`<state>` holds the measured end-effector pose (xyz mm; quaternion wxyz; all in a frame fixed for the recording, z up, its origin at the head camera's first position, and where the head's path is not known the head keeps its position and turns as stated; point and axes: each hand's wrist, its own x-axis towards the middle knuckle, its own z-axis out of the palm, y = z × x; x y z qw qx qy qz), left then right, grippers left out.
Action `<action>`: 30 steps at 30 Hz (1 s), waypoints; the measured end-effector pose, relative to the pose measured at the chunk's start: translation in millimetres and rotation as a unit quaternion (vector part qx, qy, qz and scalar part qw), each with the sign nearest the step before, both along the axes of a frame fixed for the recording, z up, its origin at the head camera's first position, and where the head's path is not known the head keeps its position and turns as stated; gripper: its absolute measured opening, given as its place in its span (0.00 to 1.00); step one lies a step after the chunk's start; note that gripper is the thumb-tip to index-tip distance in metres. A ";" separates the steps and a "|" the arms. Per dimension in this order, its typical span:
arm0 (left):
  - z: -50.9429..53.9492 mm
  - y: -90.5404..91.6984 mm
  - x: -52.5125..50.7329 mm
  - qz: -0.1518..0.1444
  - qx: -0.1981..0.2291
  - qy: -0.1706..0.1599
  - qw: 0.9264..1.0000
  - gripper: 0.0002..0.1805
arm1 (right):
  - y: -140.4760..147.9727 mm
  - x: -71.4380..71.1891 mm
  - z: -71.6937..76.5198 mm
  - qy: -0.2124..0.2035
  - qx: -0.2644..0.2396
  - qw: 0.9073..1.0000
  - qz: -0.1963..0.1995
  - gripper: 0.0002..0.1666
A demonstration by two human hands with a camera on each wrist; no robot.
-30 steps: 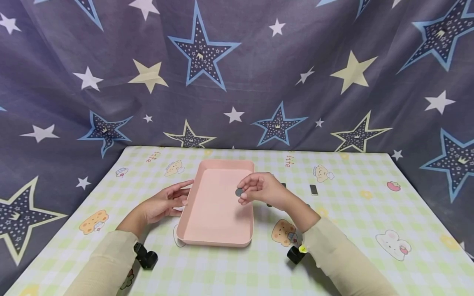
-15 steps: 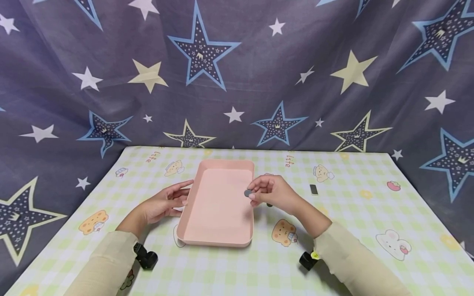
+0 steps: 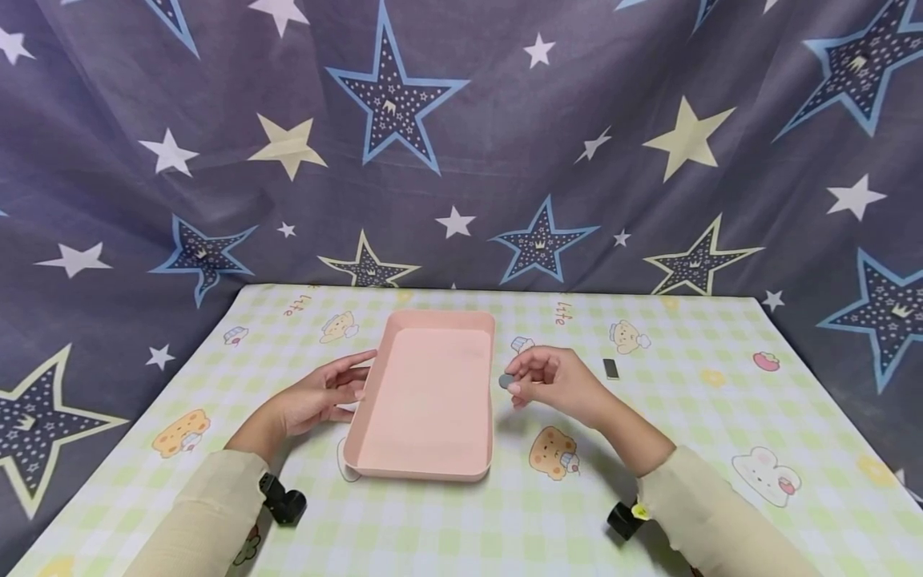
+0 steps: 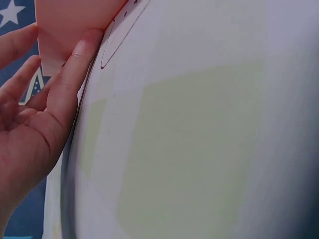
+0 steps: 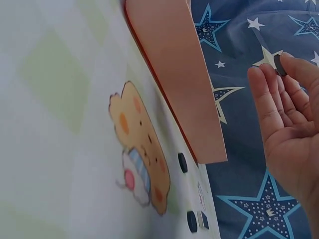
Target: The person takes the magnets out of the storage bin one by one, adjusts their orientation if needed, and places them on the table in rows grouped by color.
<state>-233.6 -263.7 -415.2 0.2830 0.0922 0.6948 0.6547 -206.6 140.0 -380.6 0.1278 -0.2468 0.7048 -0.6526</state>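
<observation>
Between thumb and fingertips, my right hand [image 3: 561,383] pinches a small dark grey disc [image 3: 506,381] just off the right side of the pink tray [image 3: 421,401]. The right wrist view shows this disc [image 5: 279,64] edge-on, raised above the table. My left hand [image 3: 313,401] is at the tray's left wall, fingers fairly straight; in the left wrist view a fingertip [image 4: 90,41] touches the wall near its base. The tray's floor is bare. Two more dark discs, the nearer one [image 5: 183,163] and another [image 5: 192,221], lie on the table in the right wrist view.
A small black rectangular piece with a pale edge [image 3: 611,369] lies right of my right hand. A checked cloth with cartoon prints [image 3: 692,417] covers the table. Behind the table's far edge hangs a star-patterned curtain [image 3: 461,184]. Both wrists wear black cameras.
My right hand has moved right with the disc, from over the tray to beyond its right wall. Small dark pieces near that hand are hidden now. The left hand and tray have stayed put.
</observation>
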 end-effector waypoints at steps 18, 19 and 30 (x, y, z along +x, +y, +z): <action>-1.2 -0.6 -0.5 -0.002 0.006 0.001 1.000 0.39 | 40.0 13.8 2.4 0.014 0.007 0.998 -0.054 0.14; -1.2 -0.7 -0.5 -0.002 0.006 0.001 1.000 0.39 | 42.1 14.2 2.1 0.016 0.005 0.998 -0.055 0.14; -0.9 -0.6 -0.6 0.002 0.002 0.000 1.000 0.39 | 59.3 22.0 3.7 0.029 0.001 0.997 -0.072 0.15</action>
